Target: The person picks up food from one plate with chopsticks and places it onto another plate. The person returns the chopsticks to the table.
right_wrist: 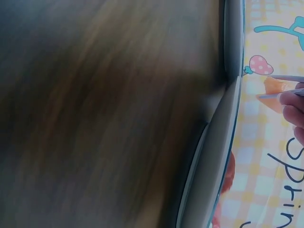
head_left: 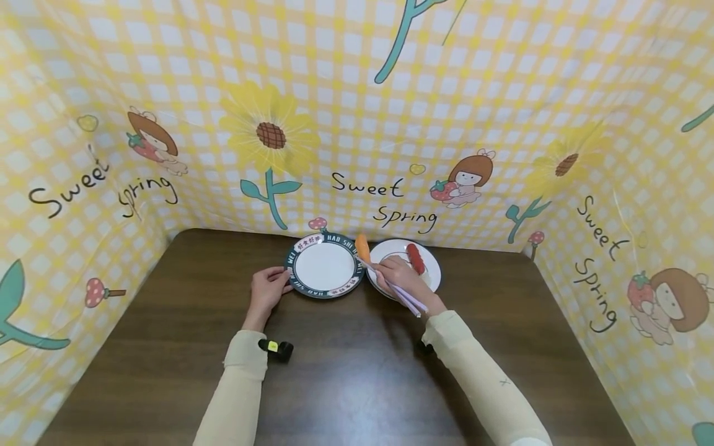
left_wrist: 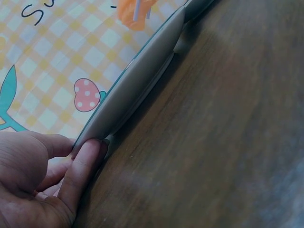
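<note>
My left hand (head_left: 268,290) pinches the left edge of a white plate with a dark green lettered rim (head_left: 325,266). In the left wrist view, its fingertips grip the plate's edge (left_wrist: 137,80). My right hand (head_left: 403,275) holds pale purple chopsticks (head_left: 411,303) over the second plate. Between the chopstick tips is an orange piece of food (head_left: 362,246), raised over the gap where the two plates meet. A red scored sausage (head_left: 415,257) lies on the white plate with a thin dark rim (head_left: 437,272), partly covered by my right hand.
Both plates stand at the back of a dark brown wooden table (head_left: 334,371). A yellow checked cloth (head_left: 357,142) with flowers and printed words rises behind and on both sides. Black camera straps (head_left: 279,349) sit at the wrists.
</note>
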